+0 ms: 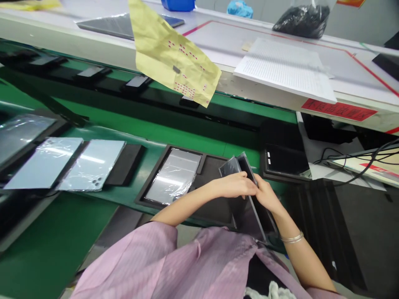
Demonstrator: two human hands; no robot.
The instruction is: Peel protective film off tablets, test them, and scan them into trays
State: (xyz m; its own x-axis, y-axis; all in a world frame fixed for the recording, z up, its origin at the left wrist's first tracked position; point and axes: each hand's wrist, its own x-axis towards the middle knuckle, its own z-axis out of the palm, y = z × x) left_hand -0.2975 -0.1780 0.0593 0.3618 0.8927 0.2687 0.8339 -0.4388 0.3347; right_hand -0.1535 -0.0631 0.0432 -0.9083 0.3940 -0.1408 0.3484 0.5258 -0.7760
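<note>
Our left hand (241, 185) and right hand (266, 193) meet at two thin dark panels (230, 167), held tilted near our body; both grips are closed on them. Just left, one black tray (213, 167) carries one film-wrapped silver slab (174, 174). Farther left we count two pale blue slabs (46, 164). One yellow sheet (177, 62) overhangs the far counter (224, 41).

Left forearm (196, 197) and right forearm (302, 254) slant inward — fingers (247, 187) curled (close together).
</note>
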